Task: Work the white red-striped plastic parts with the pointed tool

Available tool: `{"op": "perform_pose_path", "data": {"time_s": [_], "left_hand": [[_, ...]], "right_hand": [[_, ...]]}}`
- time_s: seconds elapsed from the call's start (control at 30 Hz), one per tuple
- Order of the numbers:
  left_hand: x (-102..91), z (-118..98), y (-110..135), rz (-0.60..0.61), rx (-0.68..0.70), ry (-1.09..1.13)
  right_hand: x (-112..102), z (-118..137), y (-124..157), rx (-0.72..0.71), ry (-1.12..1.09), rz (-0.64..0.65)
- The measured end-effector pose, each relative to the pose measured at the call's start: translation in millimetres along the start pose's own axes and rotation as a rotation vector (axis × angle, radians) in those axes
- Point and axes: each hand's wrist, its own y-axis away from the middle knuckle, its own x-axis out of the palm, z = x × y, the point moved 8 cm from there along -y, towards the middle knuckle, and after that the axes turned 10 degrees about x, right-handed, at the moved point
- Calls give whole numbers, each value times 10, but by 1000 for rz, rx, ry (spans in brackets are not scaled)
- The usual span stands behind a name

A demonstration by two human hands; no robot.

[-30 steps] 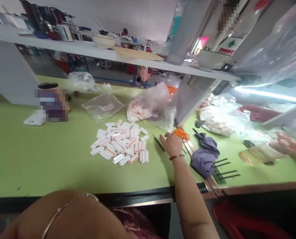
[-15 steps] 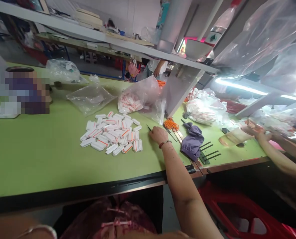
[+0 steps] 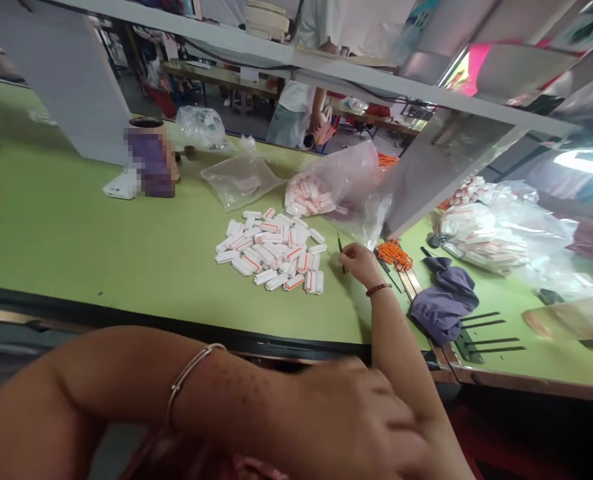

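My right hand point(image 3: 360, 264) rests on the green table point(image 3: 76, 247) just right of a pile of small white pieces with orange stripes point(image 3: 274, 257). Its fingers are closed in a pinch on a thin black stick point(image 3: 341, 248) that points up and away. A red bracelet circles that wrist. My left hand point(image 3: 349, 427) is low in the foreground, off the table, close to my right forearm. It is blurred, so its fingers do not read clearly. A thin bangle sits on the left wrist.
A clear bag of the same pieces point(image 3: 326, 190) lies behind the pile, an empty bag point(image 3: 239, 180) to its left. An orange bundle point(image 3: 394, 255), a purple cloth point(image 3: 444, 303) and black strips point(image 3: 481, 333) lie right. A person point(image 3: 301, 100) stands beyond the shelf.
The view has swung left and down. My left arm has come across the foreground. My right hand now lifts the black stick's end off the table, close to the pile.
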Motion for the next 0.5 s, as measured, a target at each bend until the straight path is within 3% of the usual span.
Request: {"op": "perform_pose_path", "data": {"time_s": [0.07,0.13,0.2,0.27,0.37,0.5], "left_hand": [[-188,333,187,-67,-34,-97],[-335,837,368,-120,-178,-211],[-348,1356,498,-97,-348,-242],[-286,1720,550,-71,-435,-229],[-212,1938,563,-73,-447,-233],[-263,1945,682,-103,-424,-241]], "right_hand": [[-33,-11,-2,17,-145,-1],[-50,-1,-3,17,-227,2],[-68,18,-8,5,-255,-12],[-88,35,-18,-18,-245,-41],[-103,37,-40,-54,-208,-73],[-108,7,-61,-72,-181,-90]]}}
